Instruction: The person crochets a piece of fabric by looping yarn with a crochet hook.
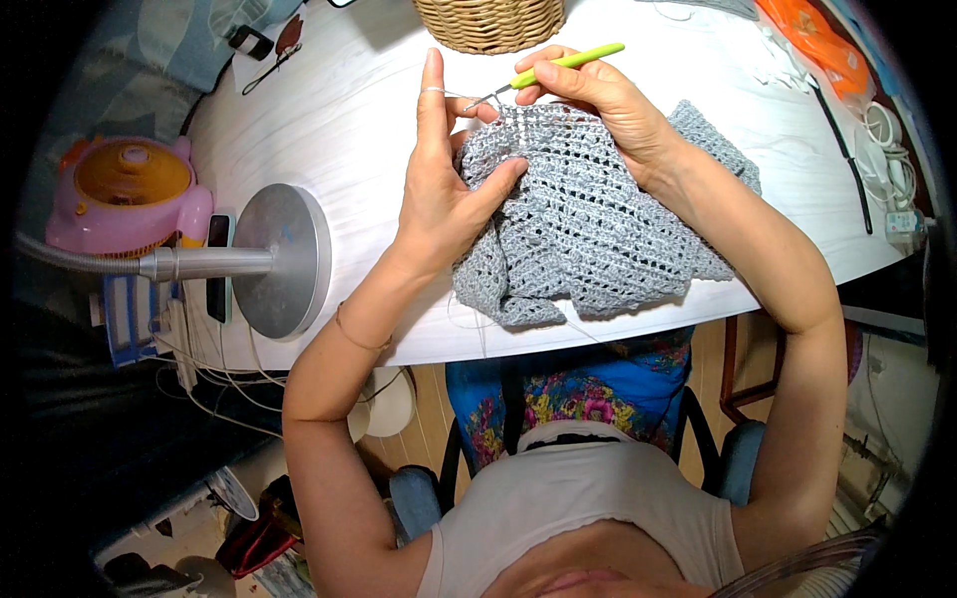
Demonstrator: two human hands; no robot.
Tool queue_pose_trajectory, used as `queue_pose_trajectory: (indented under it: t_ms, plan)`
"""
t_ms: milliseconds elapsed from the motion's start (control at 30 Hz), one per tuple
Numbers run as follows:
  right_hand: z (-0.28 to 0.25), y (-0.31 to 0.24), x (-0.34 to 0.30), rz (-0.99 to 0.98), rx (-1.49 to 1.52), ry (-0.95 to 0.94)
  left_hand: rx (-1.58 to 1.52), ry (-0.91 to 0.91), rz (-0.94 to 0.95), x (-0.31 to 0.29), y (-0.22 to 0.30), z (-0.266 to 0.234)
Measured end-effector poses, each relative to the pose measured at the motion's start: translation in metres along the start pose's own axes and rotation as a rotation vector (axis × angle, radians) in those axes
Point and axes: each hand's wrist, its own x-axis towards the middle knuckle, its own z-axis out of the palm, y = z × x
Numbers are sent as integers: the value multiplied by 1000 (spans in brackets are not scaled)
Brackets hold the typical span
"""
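Lamp base (pixel 282 261): round, grey, stood at tabletop (pixel 339 120) left edge.
Left hand (pixel 439 194): fingers pinched on grey crochet piece (pixel 588 234), index raised with yarn looped.
Crochet piece: spread mid-tabletop, draped over near edge.
Right hand (pixel 608 100): fingers clamped on green crochet hook (pixel 558 65).
Basket (pixel 488 22): behind hands.

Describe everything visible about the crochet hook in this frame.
The crochet hook has a lime-green handle, seemingly soft plastic or rubber, and a thin silvery metal shaft. It lies slanted, handle pointing up and right, tip down-left at the top edge of the grey crocheted fabric. The right hand pinches the handle; pale yarn runs from the tip toward the left hand.
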Motion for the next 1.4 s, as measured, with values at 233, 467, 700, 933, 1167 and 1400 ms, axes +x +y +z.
queue_pose_trajectory:
  t_ms: [233,467,700,933,1167,1400]
  plan:
    - [-1,1,1,-10,12,-20,-34,3,4,-1,-1,-1]
    - [8,-3,-3,-18,-83,-16,-501,-24,-269,3,-5,-5]
    - [11,-1,-3,41,-70,-17,-640,-25,-346,3,-5,-13]
    - [2,5,4,95,63,-127,-758,-115,-319,8,-12,-22]
    - [-5,-16,5,125,208,-164,95,-206,-42,16,-2,-37]
    - [-13,-41,3,12,179,-182,639,-246,66,31,51,-56]
